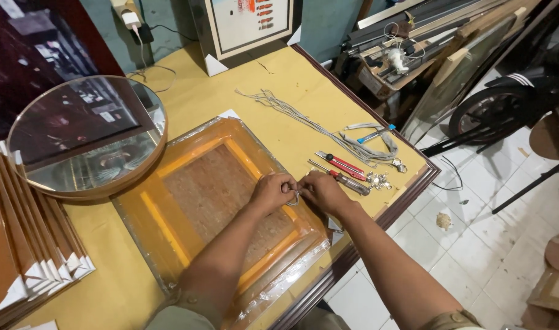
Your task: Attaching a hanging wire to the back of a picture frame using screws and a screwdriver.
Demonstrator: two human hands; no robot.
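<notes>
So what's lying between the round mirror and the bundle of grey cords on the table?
In the head view, the plastic-wrapped picture frame lies face down between the round mirror and the grey cords, with bare yellow tabletop further back.

A picture frame (212,201) wrapped in clear plastic film lies face down, set at an angle on the table, its brown backing board bordered by orange-yellow moulding. A small metal hanger (293,197) sits on the frame's right-hand rail, pinched between the fingers.
</notes>
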